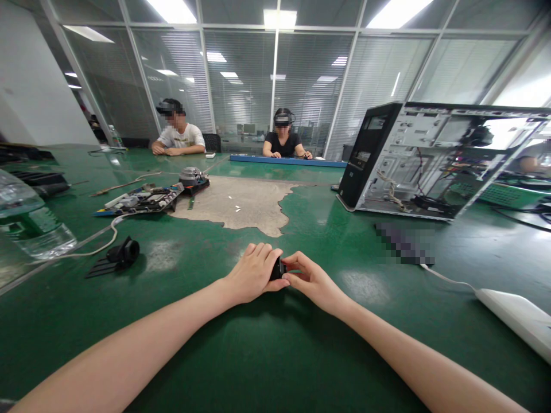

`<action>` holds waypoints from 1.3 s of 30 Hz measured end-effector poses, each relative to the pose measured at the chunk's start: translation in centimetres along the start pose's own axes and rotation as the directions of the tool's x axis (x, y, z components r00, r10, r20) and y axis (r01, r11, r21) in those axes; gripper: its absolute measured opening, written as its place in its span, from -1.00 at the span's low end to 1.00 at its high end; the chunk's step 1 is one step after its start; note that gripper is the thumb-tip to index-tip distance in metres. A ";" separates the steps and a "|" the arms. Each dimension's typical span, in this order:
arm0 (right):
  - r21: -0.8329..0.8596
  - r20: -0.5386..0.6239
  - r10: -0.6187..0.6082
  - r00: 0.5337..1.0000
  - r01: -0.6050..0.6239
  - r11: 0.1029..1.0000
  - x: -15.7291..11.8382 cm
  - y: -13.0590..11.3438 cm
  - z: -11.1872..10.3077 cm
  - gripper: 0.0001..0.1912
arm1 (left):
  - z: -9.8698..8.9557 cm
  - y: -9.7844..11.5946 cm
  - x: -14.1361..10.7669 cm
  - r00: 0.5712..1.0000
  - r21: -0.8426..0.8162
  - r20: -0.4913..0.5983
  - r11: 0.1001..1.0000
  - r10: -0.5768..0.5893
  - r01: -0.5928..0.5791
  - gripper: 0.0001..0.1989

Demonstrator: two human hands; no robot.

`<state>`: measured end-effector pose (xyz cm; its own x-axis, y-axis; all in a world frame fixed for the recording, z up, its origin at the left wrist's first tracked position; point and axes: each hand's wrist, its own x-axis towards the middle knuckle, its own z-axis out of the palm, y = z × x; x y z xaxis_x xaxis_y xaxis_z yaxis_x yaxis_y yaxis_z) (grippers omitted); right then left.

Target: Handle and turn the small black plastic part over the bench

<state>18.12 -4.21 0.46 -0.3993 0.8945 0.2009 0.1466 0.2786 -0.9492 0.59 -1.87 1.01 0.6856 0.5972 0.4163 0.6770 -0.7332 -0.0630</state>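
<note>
A small black part (278,268) is held between my two hands above the green table (267,355), near the middle of the view. My left hand (253,274) is closed around it, fingers over its far side and thumb along the near side, so most of it is hidden. On the part's right end, the thumb and forefinger of my right hand (309,279) are pinched. Too little of the part shows to tell its kind.
To the left lie a black plastic piece (123,252), a circuit board (142,201) and a water bottle (32,221). An open computer case (365,160) stands at right, near a white power strip (519,318) with a cable. Two people (181,135) sit across the table.
</note>
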 end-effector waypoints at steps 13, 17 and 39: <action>-0.047 0.016 -0.093 0.996 0.094 0.995 -0.5 0.0 0.4 -0.81 | -0.1 0.1 0.0 0.999 -0.030 -0.038 0.999 -0.015 0.014 -0.47; -0.058 -0.002 -0.122 0.993 0.122 0.991 -0.7 -0.3 0.7 -0.76 | -0.1 0.1 0.0 0.999 -0.051 -0.038 0.998 -0.030 0.028 -0.53; 0.019 0.007 -0.040 0.999 0.040 0.999 -0.6 0.2 0.8 -0.72 | -0.2 -0.2 0.3 0.997 -0.077 -0.041 0.995 -0.059 0.056 -0.62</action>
<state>17.64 -4.96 -0.07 -0.4108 0.8804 0.2369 0.1130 0.3070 -0.9450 0.62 -1.65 1.28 0.6329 0.6258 0.4559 0.6917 -0.7216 0.0302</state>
